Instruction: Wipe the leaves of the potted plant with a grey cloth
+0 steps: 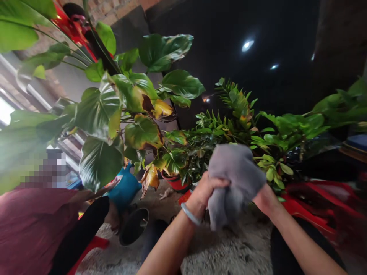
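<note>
A bunched grey cloth (233,179) is held up in front of me, between my two hands. My left hand (208,191), with a pale bangle on the wrist, grips the cloth's left side, thumb lying across it. On the other side my right hand (262,198) reaches in behind the cloth, which hides most of its fingers. Whatever the cloth may be wrapped around does not show. Just beyond the cloth stand green potted plants (200,152).
A large-leaved plant (100,110) with browning leaves fills the left. Below it sit a dark bucket (134,226) and a red pot (175,182). A person in a maroon shirt (31,225) sits at left near a blue object (123,189). A red plastic stool (312,210) stands at right.
</note>
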